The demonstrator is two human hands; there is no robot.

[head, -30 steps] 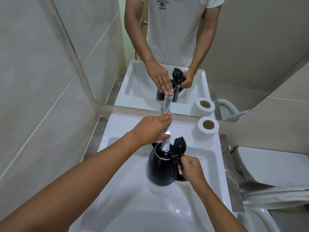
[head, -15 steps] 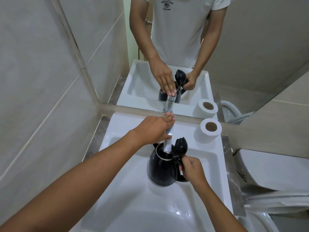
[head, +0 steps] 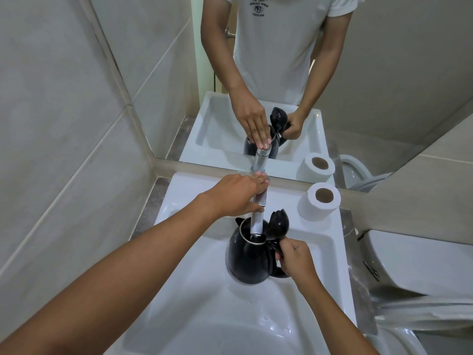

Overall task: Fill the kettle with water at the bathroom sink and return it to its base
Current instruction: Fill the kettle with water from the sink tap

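Kettle (head: 249, 260) in sink (head: 204, 303), under tap (head: 257, 221)

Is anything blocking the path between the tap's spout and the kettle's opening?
Nothing visible does. The lid is flipped up toward the handle side, and the faucet spout reaches over the kettle mouth. The left hand is on the faucet; the right hand grips the handle.

Kettle (head: 249, 260): barely shifted under the tap (head: 256, 221).
Left hand (head: 236, 194): fingers reach slightly further over the tap.

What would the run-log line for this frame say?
stage: filling | kettle: lid open, in sink, spout inside mouth | left hand: on faucet | right hand: gripping handle | base: not visible
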